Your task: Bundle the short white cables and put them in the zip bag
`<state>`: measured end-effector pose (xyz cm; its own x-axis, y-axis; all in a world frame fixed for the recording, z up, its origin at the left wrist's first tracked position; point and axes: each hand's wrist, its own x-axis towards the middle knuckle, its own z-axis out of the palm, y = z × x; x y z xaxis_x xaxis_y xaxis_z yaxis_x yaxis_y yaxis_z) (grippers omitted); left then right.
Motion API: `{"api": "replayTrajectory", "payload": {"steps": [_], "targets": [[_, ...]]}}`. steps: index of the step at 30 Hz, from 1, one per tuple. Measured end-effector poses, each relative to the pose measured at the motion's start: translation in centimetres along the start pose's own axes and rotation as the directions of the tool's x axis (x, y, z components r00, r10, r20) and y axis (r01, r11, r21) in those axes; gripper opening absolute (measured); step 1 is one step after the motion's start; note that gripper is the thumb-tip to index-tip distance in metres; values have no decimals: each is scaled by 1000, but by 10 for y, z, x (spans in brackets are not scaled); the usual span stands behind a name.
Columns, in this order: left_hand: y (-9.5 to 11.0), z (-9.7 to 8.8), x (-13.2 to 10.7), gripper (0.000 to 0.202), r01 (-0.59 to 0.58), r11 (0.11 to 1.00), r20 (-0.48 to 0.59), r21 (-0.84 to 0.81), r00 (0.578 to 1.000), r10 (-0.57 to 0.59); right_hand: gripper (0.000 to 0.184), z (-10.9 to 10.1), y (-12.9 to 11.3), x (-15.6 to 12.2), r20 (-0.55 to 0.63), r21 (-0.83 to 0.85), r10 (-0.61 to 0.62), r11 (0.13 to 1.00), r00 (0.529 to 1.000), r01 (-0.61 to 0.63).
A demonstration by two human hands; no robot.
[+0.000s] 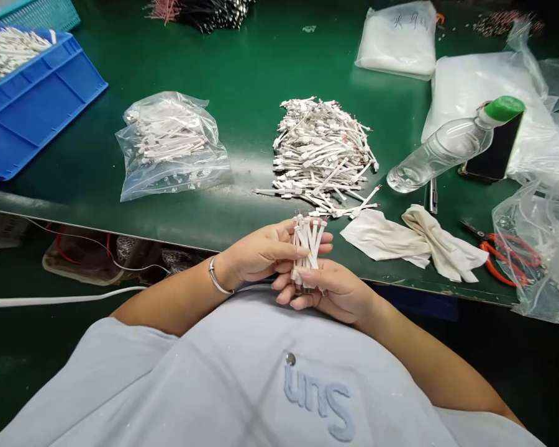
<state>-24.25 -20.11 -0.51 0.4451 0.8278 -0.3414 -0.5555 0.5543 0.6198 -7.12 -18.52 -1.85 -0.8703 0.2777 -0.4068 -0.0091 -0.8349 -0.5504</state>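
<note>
At the lower middle of the frame, just beyond the shirt (261, 372), 2 hands hold 1 bundle (309, 239) of white leads in front of the table edge. The step in hand looks to be holding these leads together as a group; the next move seems to call for a light, even pinch, as the thin leads could fan out or slip.

The right hand (340, 287) is clamped on the lower part, thumb across the front, fingers curled beneath. The left hand (259, 253) is closed around the bundle higher up, its thumb flat over the front and its fingers passing behind, their tips showing beyond the right side. Neither thumb stands apart from the leads. The upper ends spread slightly, with fine wire tips showing.

Past the hands, right of the middle, lie 2 cloths (384, 239), with the cutters (491, 267) at the right edge. A loose pile (323, 152) of similar leads lies at upper middle, a clear bag (172, 133) of leads at upper left, and the bottle (440, 152) leans at upper right. Farther off, in the upper left corner, the blue bin (37, 115) holds more
</note>
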Motion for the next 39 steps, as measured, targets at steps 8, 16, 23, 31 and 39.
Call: {"api": "replayTrajectory", "payload": {"steps": [8,16,23,31,39], "targets": [[-17,-6,-9,42,1,998,-44,-56,999,-4,41,-11,17,2,66,97,46,994,997,-52],[-17,-9,-10,36,44,996,-29,-75,999,-46,32,-6,16,-8,-83,28,107,994,991,-105],[-18,-11,-13,50,49,999,-6,3,999,-49,24,-5,17,-4,-194,104,144,987,970,-125],[-25,0,-9,29,79,988,-134,132,989,-61,24,-7,19,-8,-137,6,139,990,981,-140],[-21,4,-13,35,86,996,-151,14,985,-82,29,-13,19,-12,-57,105,119,988,991,-113]]}}
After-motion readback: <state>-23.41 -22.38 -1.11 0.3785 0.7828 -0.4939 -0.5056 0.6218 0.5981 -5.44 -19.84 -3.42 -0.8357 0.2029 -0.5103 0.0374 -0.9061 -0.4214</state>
